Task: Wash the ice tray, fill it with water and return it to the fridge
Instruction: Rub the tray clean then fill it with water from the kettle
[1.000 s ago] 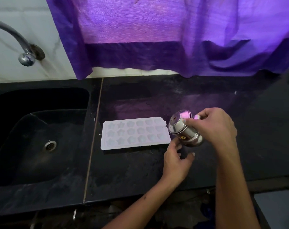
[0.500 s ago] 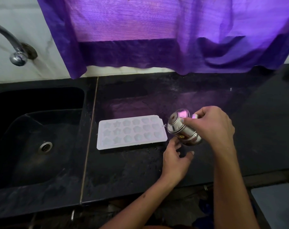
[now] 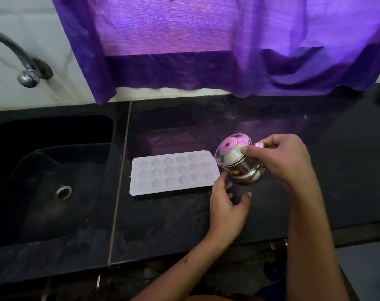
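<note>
Right now your right hand [image 3: 280, 161] has its grip closed around a shiny steel pot [image 3: 239, 164], tilted over the white plastic ice tray [image 3: 173, 172] lying flat on the black stone worktop [image 3: 315, 192], just beside the sink [image 3: 50, 181]. Your left hand [image 3: 226, 205] spreads wide beneath the pot.

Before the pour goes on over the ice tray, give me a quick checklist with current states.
1. Ice tray flat on the counter, cavities up: ok.
2. Steel pot gripped by right hand: ok.
3. Pot mouth tilted toward the tray's right end: ok.
4. Left hand open beside the tray, not holding it: ok.
5. Water in the cavities: cannot tell.
6. Tray clear of the sink edge: ok.
</note>
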Demonstrator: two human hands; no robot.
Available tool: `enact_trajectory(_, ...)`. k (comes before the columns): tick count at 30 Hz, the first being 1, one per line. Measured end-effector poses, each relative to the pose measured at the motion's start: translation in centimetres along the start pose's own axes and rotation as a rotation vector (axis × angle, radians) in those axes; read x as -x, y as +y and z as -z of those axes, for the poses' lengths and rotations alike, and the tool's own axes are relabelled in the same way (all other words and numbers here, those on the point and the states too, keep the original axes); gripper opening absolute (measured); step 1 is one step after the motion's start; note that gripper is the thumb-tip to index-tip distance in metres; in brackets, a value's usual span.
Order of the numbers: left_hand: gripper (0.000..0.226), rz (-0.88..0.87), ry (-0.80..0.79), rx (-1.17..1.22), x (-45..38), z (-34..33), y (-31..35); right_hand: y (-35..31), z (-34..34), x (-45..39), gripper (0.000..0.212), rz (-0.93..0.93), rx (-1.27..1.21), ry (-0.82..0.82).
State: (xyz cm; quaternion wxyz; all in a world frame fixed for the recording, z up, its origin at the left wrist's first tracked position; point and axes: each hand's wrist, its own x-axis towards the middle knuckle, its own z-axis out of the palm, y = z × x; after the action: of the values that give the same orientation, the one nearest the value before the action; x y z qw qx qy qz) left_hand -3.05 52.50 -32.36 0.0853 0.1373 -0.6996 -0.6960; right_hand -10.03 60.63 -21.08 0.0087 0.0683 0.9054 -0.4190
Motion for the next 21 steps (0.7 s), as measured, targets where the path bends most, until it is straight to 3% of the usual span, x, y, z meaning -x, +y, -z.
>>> enact_trajectory(21, 0.058, 0.062, -0.022, -0.033, 0.1, 1.6, -0.6, -2.1, -2.4, 1.5, 0.029, 0.085, 0.187, -0.018)
